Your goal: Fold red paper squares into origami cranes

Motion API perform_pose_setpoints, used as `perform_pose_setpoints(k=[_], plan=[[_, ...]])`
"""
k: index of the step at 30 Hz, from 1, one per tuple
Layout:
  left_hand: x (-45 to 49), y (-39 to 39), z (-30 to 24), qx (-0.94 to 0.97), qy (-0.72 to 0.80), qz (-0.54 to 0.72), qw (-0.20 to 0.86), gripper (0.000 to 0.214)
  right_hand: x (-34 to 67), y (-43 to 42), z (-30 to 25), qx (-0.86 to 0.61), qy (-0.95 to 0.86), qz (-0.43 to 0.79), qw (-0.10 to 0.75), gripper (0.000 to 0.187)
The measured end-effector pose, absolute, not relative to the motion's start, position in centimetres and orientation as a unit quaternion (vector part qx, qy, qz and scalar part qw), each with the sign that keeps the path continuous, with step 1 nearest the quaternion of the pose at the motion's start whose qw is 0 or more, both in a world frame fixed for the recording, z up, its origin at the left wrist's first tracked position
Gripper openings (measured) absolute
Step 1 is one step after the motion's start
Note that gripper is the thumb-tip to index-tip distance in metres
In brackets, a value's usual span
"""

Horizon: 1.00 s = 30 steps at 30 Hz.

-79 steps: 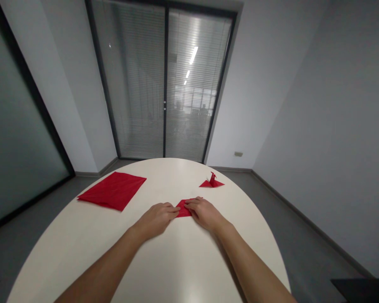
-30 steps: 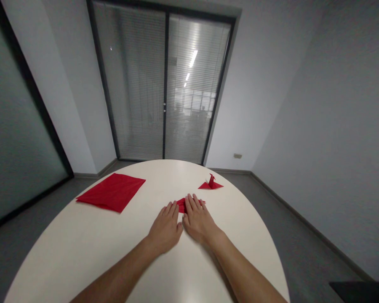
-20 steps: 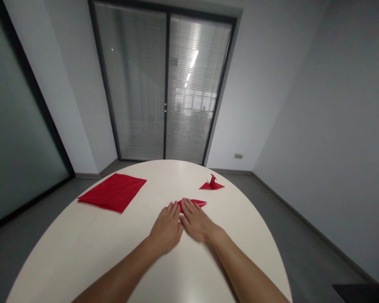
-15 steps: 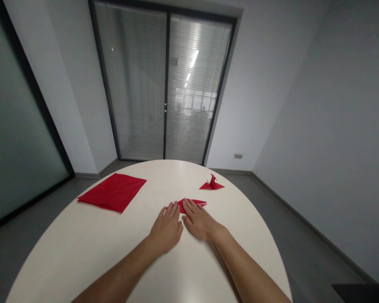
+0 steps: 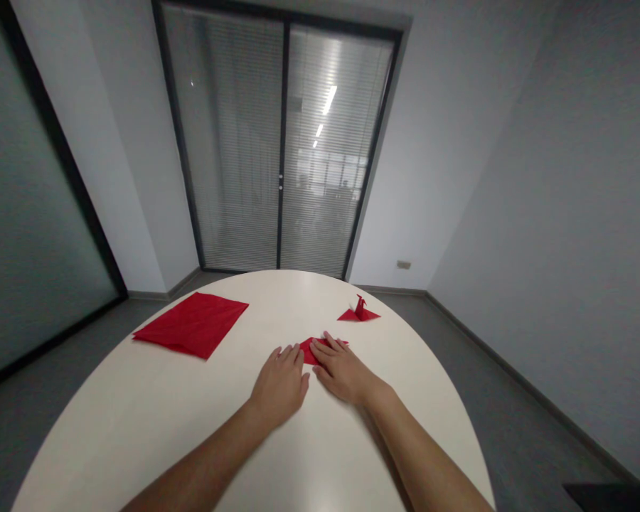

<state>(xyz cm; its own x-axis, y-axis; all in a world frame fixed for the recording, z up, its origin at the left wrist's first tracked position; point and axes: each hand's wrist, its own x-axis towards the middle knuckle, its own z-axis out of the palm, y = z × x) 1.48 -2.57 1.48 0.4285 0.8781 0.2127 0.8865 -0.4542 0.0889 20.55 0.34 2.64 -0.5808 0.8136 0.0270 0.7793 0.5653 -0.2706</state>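
A small piece of folded red paper (image 5: 308, 351) lies flat on the white round table (image 5: 154, 427), partly covered by my hands. My left hand (image 5: 280, 386) rests palm down at its left end, fingers stretched forward over that end. Across its right part lies my right hand (image 5: 343, 370), flat with the fingers spread. Beyond my right hand stands a finished red paper crane (image 5: 359, 311) with its wings out. The far left of the table holds red paper sheets (image 5: 195, 325), which look stacked.
Behind the table is a dark-framed glass door (image 5: 281, 142) with blinds. A frosted glass panel (image 5: 32, 213) stands on the left, and a plain wall (image 5: 576, 235) on the right. A dark object (image 5: 613, 496) shows at the lower right corner.
My right hand has shifted slightly right along the folded paper, its fingers more spread, baring more of the paper's middle. My left hand has stayed nearly in place.
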Motion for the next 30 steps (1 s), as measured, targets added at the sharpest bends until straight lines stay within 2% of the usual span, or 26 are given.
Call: perform_pose_setpoints(k=[8,14,30], plan=[[1.2,-2.5,2.1,-0.844,-0.515,-0.146,0.033,0.029,20.6,0.6,2.9,-0.371,-0.915,0.082,0.134,0.046],[1.1,-2.5,3.0,-0.858,-0.499,-0.112,0.039,0.027,21.0,1.1,2.8,-0.357,-0.916,0.047,0.179,0.033],[1.1,-2.0,2.5,-0.848,-0.518,-0.111,0.031,0.026,20.7,1.5,3.8,-0.38,-0.91,0.019,0.164,0.023]])
